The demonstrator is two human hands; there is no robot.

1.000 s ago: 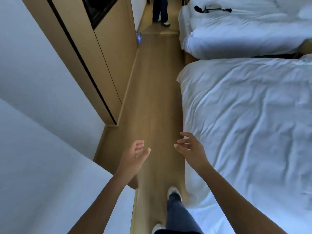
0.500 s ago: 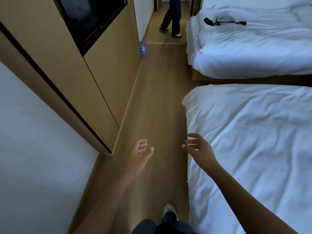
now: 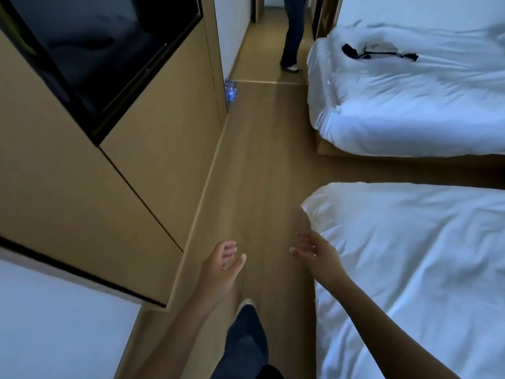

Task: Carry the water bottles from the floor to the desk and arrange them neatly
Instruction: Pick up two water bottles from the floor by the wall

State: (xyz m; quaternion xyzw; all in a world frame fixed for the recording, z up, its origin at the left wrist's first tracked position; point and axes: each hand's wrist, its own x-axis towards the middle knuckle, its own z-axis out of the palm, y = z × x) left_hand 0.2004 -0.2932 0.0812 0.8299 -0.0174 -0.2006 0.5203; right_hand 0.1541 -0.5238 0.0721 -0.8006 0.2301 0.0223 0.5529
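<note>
The small cluster of clear plastic water bottles with blue labels (image 3: 230,90) stands on the wood-look floor (image 3: 254,170) far ahead of the fingertips, tight against the corner of the tan cabinet wall (image 3: 164,149). The left hand (image 3: 220,265) and right hand (image 3: 314,253) hang out in front, fingers loosely spread and holding nothing. This looks like the approach step: the next move calls for closing the gap past the white-sheeted beds (image 3: 410,242), then crouching to grip the bottles.

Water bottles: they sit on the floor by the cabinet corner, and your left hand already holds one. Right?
Not quite. The head view shows the water bottles on the floor by the cabinet corner, but the left hand holds nothing; its fingers are relaxed, far from them.
</note>
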